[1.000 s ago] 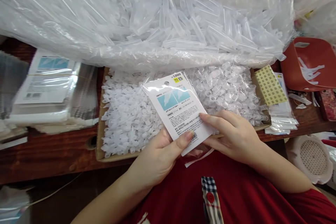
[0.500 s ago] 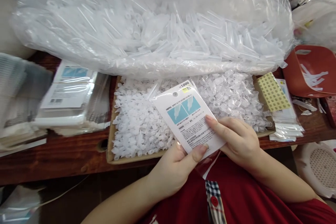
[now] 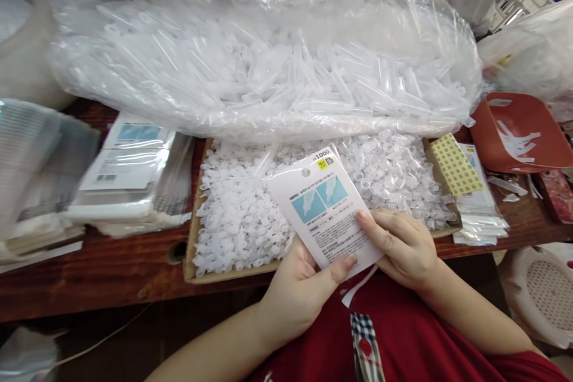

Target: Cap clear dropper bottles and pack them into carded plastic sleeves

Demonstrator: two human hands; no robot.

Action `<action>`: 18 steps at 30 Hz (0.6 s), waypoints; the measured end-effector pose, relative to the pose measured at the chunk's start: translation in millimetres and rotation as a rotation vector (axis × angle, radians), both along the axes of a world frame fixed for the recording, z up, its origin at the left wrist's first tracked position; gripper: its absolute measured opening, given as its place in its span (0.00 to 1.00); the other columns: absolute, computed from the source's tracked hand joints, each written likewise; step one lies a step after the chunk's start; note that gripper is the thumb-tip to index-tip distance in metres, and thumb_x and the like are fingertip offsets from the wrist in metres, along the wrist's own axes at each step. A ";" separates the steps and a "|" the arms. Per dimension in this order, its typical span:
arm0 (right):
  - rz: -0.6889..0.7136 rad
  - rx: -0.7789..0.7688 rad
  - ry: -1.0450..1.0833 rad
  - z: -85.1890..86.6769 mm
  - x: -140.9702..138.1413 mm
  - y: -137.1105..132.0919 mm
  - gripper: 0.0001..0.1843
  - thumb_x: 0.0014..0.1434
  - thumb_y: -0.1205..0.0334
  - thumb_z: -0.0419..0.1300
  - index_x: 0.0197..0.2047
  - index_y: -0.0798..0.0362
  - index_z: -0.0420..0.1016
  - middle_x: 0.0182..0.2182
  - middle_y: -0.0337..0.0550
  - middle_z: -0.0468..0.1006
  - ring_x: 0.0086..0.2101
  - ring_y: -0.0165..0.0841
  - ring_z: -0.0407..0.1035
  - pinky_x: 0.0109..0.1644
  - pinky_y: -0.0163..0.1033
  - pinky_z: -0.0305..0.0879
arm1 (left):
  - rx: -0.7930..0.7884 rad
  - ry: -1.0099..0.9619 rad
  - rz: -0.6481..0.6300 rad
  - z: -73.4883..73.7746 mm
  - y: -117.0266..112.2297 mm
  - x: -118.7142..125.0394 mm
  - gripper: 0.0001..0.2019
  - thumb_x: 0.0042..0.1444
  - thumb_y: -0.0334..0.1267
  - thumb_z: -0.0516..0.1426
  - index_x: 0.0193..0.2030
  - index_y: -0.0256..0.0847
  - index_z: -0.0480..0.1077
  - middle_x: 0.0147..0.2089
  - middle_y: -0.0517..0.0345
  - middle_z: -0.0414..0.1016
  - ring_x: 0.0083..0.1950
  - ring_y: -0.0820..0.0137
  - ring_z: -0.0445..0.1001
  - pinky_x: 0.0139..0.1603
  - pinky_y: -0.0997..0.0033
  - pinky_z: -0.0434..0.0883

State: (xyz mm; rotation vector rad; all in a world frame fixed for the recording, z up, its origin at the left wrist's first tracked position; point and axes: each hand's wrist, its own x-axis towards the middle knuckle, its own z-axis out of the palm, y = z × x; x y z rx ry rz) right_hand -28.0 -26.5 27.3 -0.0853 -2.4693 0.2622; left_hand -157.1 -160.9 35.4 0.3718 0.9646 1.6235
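Between my two hands is a printed card in a clear plastic bag (image 3: pixel 326 203), tilted, its blue pictures and price facing up. My left hand (image 3: pixel 308 280) grips its lower left edge, thumb on the print. My right hand (image 3: pixel 400 245) pinches the right edge, fingertips on the front and the other fingers behind, out of sight. A white strip hangs below the card near my lap. Just beyond lies a shallow cardboard box (image 3: pixel 190 250) with small white nozzle tips (image 3: pixel 242 215) on the left and clear plastic caps (image 3: pixel 389 170) on the right.
Behind the box lies a large clear bag of plastic tubes (image 3: pixel 304 71). Bundled card packets (image 3: pixel 123 158) and clear sleeves (image 3: pixel 40 161) sit at left. To the right are a yellow sticker sheet (image 3: pixel 456 164) on more packets, a red-brown bin (image 3: pixel 492 143) with white strips, and a pink stool (image 3: pixel 546 292).
The view has shifted slightly, showing more at the top and right. Both hands keep their hold on the bagged card, whose yellow label and code now show more clearly.
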 end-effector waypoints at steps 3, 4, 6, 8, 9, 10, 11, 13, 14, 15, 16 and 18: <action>-0.014 -0.040 0.017 0.0 1.1 -1.4 0.30 0.65 0.68 0.53 0.69 0.55 0.53 0.39 0.49 0.78 0.38 0.36 0.73 0.39 0.39 0.73 | 0.006 -0.008 -0.010 -0.5 -0.2 1.5 0.23 0.55 0.29 0.62 0.58 0.48 0.70 0.52 0.59 0.81 0.53 0.67 0.77 0.56 0.70 0.73; -0.020 -0.049 0.021 0.2 1.1 -1.8 0.30 0.65 0.69 0.53 0.69 0.54 0.54 0.38 0.48 0.78 0.38 0.36 0.73 0.39 0.39 0.73 | 0.005 -0.014 -0.012 -0.6 -0.1 2.0 0.23 0.56 0.29 0.62 0.58 0.48 0.70 0.52 0.59 0.81 0.53 0.67 0.77 0.57 0.70 0.72; -0.030 -0.051 0.013 0.9 0.6 -2.3 0.31 0.64 0.69 0.54 0.69 0.54 0.54 0.39 0.49 0.79 0.38 0.36 0.73 0.40 0.40 0.73 | 0.004 -0.028 -0.001 -1.2 0.5 2.8 0.24 0.56 0.29 0.62 0.59 0.48 0.69 0.52 0.60 0.81 0.53 0.68 0.77 0.56 0.72 0.73; -0.029 -0.043 -0.011 2.0 -0.1 -2.7 0.33 0.62 0.67 0.55 0.69 0.55 0.53 0.42 0.50 0.78 0.39 0.37 0.74 0.42 0.41 0.74 | 0.008 -0.035 0.015 -2.4 1.4 3.1 0.25 0.56 0.29 0.63 0.60 0.48 0.68 0.52 0.60 0.81 0.53 0.69 0.77 0.54 0.74 0.73; -0.028 -0.041 -0.022 2.5 -0.5 -3.1 0.33 0.62 0.66 0.56 0.69 0.56 0.53 0.43 0.51 0.78 0.40 0.37 0.74 0.43 0.41 0.74 | 0.012 -0.032 0.022 -3.0 1.9 3.1 0.26 0.56 0.29 0.63 0.60 0.48 0.67 0.52 0.60 0.80 0.53 0.69 0.77 0.54 0.75 0.73; -0.029 -0.044 -0.029 3.0 -0.9 -3.6 0.33 0.62 0.65 0.57 0.69 0.57 0.53 0.44 0.52 0.78 0.41 0.38 0.74 0.43 0.42 0.74 | 0.013 -0.029 0.024 -3.4 2.4 3.0 0.26 0.56 0.29 0.63 0.61 0.48 0.67 0.53 0.59 0.80 0.53 0.69 0.77 0.54 0.75 0.73; -0.034 -0.051 -0.026 3.5 -1.2 -4.3 0.33 0.62 0.64 0.57 0.68 0.57 0.54 0.43 0.52 0.78 0.40 0.38 0.74 0.42 0.42 0.74 | 0.017 -0.027 0.017 -3.5 2.8 2.9 0.26 0.56 0.29 0.62 0.61 0.48 0.66 0.53 0.59 0.80 0.53 0.69 0.77 0.54 0.75 0.73; -0.067 -0.066 -0.006 4.1 -1.9 -6.6 0.31 0.62 0.62 0.57 0.67 0.57 0.56 0.39 0.50 0.78 0.37 0.38 0.75 0.39 0.41 0.74 | 0.021 -0.030 -0.003 -3.0 3.4 3.2 0.26 0.56 0.30 0.62 0.61 0.48 0.66 0.53 0.58 0.80 0.54 0.68 0.77 0.55 0.74 0.73; -0.092 -0.068 0.004 4.2 -2.3 -8.0 0.30 0.63 0.61 0.57 0.66 0.57 0.58 0.36 0.49 0.79 0.35 0.37 0.75 0.36 0.40 0.73 | 0.025 -0.029 -0.009 -2.4 3.4 3.7 0.26 0.56 0.30 0.62 0.61 0.48 0.66 0.53 0.58 0.80 0.53 0.68 0.77 0.55 0.74 0.73; -0.121 -0.066 0.012 4.0 -2.8 -9.6 0.28 0.63 0.62 0.57 0.65 0.56 0.59 0.34 0.47 0.79 0.33 0.37 0.75 0.34 0.40 0.73 | 0.026 -0.027 -0.012 -1.8 3.4 4.2 0.27 0.56 0.30 0.62 0.61 0.48 0.66 0.53 0.58 0.80 0.53 0.68 0.77 0.54 0.74 0.73; -0.149 -0.059 0.015 3.7 -3.4 -11.1 0.27 0.63 0.62 0.57 0.64 0.55 0.60 0.33 0.46 0.78 0.31 0.37 0.74 0.32 0.40 0.71 | 0.026 -0.022 -0.010 -1.4 3.2 4.8 0.26 0.56 0.30 0.62 0.62 0.48 0.66 0.53 0.58 0.80 0.53 0.69 0.77 0.55 0.74 0.73; -0.197 -0.043 0.008 2.8 -4.4 -13.6 0.25 0.63 0.63 0.56 0.63 0.55 0.61 0.31 0.46 0.78 0.29 0.37 0.74 0.30 0.40 0.70 | 0.021 -0.016 -0.002 -1.8 2.9 5.5 0.26 0.57 0.30 0.62 0.62 0.49 0.66 0.54 0.59 0.79 0.54 0.69 0.76 0.55 0.74 0.73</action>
